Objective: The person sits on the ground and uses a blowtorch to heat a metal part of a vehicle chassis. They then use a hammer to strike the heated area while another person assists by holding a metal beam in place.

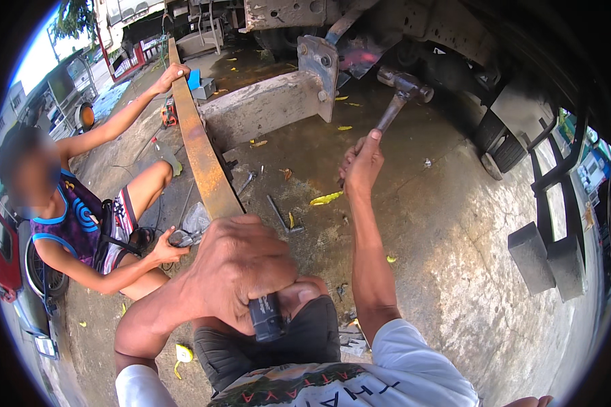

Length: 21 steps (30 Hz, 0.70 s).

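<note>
I observe the right hand (363,161) closed around the hammer (393,111); the left hand (241,261), fisted, grips a black cylinder (267,317).

Hammer (399,97), rusty beam (199,146), co-worker (85,210); wet concrete (414,152)

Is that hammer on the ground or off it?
Off it: the right hand grips the hammer by its handle, holding it up over the ground.

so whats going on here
The person's right hand holds up a hammer, which is not touching the rusty steel bar. The left hand is closed around a short black cylinder, in front of the bar. To the left, a co-worker is down low, one hand on the bar.
</note>
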Each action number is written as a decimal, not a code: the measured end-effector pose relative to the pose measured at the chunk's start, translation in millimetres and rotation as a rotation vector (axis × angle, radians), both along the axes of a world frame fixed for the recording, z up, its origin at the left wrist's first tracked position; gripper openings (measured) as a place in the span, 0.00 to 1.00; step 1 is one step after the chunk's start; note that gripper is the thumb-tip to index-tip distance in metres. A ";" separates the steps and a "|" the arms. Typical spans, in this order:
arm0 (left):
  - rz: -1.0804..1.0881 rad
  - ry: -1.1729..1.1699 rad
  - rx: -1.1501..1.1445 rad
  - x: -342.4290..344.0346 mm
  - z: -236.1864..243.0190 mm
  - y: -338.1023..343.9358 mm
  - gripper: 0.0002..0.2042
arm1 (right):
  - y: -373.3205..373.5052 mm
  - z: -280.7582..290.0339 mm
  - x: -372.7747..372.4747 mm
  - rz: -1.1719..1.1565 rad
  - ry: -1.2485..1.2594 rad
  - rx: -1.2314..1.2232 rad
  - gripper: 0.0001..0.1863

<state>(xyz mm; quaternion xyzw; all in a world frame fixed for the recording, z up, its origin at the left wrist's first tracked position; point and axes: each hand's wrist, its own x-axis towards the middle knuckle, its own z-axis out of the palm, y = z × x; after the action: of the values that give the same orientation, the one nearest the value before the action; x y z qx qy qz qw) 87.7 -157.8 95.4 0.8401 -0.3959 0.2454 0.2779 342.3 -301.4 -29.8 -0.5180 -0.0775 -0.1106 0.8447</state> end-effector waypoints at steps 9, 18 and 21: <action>-0.017 0.030 0.005 -1.7 -1.7 -5.6 0.15 | -81.0 53.4 -61.5 -0.273 -0.544 0.064 0.35; -0.050 0.010 -0.006 3.8 -1.9 -6.0 0.15 | 21.4 -23.1 27.9 0.039 0.067 0.025 0.29; -0.025 0.046 0.024 1.9 1.5 -1.0 0.16 | -28.1 -7.2 -4.9 -0.052 0.100 0.031 0.29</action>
<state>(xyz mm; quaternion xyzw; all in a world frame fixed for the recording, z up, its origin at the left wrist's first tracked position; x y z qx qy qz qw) 89.5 -158.8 96.9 0.8438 -0.4027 0.2177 0.2801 337.4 -329.5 -37.0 -0.5115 -0.0199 -0.1075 0.8523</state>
